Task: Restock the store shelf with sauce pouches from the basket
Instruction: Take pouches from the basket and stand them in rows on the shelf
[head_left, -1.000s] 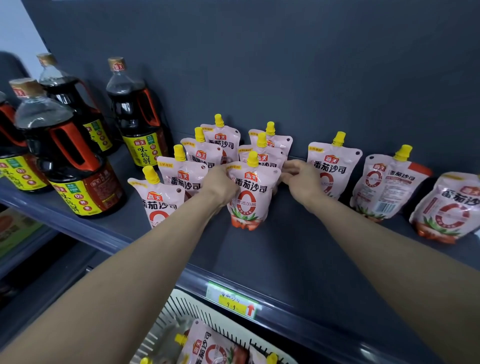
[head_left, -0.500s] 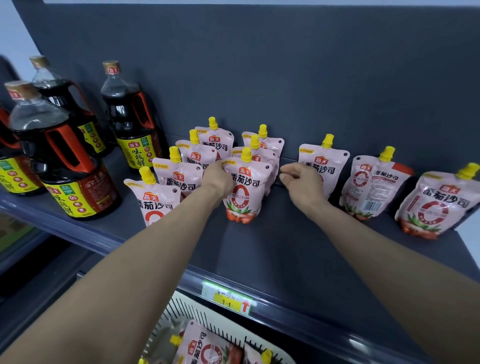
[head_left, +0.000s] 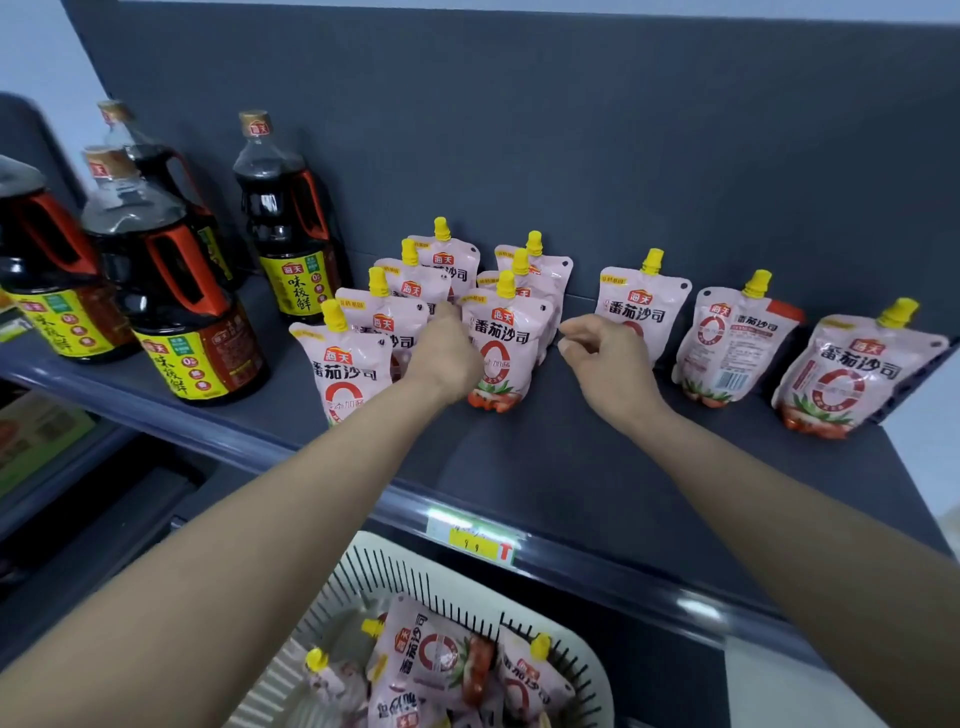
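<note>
Pouch (head_left: 506, 358) between hands | left hand (head_left: 447, 358) at its edge | right hand (head_left: 602, 364) apart

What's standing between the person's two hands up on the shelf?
In the head view, one upright pink sauce pouch with a yellow cap stands between the left hand and the right hand.

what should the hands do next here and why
Probably bring the right hand down to the basket for one of the pouches in it. The front pouch stands upright on the shelf, and the right hand's curled fingers hold nothing beside it.
</note>
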